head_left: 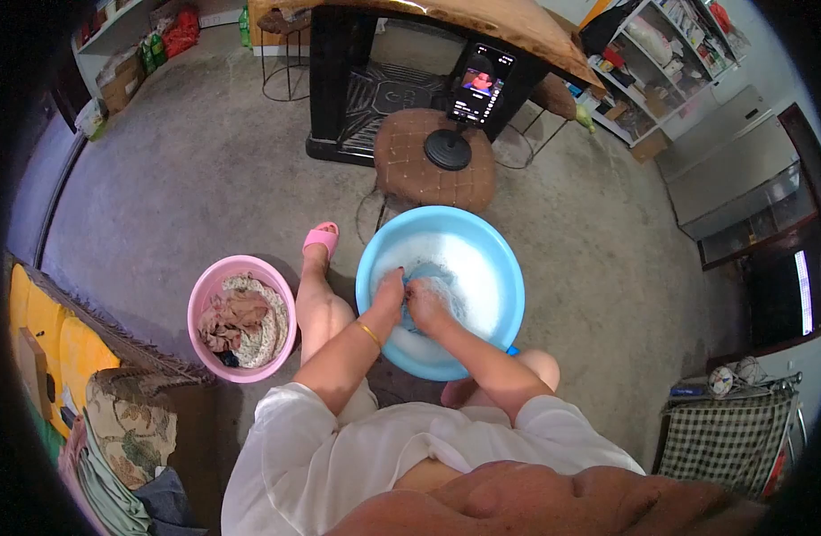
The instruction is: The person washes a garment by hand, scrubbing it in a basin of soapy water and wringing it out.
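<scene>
A light blue basin (515, 295) full of white suds stands on the floor between my legs. Both hands are in it, close together near its left middle. My left hand (390, 293), with a gold bangle above the wrist, is closed at the edge of a wet bluish cloth (425, 271). Beside it, my right hand (425, 304) is closed on the same cloth, its fingers curled and partly covered by foam. Most of the cloth lies under the suds, so its kind cannot be made out.
To the left stands a pink basin (196, 308) holding a brown garment (236, 313) and a patterned pale one (274, 330). Ahead, a brown padded stool (397, 165) bears a phone (482, 85) on a round black stand (447, 150). A wooden-topped table (482, 22) rises behind.
</scene>
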Tool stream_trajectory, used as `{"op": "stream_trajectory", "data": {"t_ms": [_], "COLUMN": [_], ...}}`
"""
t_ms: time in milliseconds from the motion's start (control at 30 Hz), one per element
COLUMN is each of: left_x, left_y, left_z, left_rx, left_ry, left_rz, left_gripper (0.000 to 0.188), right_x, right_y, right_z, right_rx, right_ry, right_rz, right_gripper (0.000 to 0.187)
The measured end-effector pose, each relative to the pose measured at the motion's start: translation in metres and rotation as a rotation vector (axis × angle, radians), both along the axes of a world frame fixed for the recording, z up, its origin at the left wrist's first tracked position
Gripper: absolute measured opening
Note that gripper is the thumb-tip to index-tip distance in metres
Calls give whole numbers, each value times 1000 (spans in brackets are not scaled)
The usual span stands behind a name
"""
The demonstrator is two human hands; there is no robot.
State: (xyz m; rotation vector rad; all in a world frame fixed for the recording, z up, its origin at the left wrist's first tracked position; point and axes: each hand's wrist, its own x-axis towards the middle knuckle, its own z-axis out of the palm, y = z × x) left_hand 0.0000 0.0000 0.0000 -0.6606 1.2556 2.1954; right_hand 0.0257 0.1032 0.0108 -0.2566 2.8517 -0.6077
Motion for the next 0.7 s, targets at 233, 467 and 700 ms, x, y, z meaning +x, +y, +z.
{"op": "stream_trajectory", "data": {"t_ms": [233, 467, 700], "left_x": [2, -3, 0], "left_y": [1, -1, 2], "left_z": [12, -6, 18], "left_rx": [-144, -92, 9], "left_ry": [12, -32, -33], "left_rz": [12, -13, 52], "left_gripper": [44, 45, 40], "right_x": [-28, -63, -84], "right_y": [-5, -6, 7], "right_z": [-6, -54, -75], "right_rx": [-292, -210, -17], "right_ry": [-112, 107, 121], "right_rz": [-255, -396, -372], "right_gripper": [25, 38, 49]}}
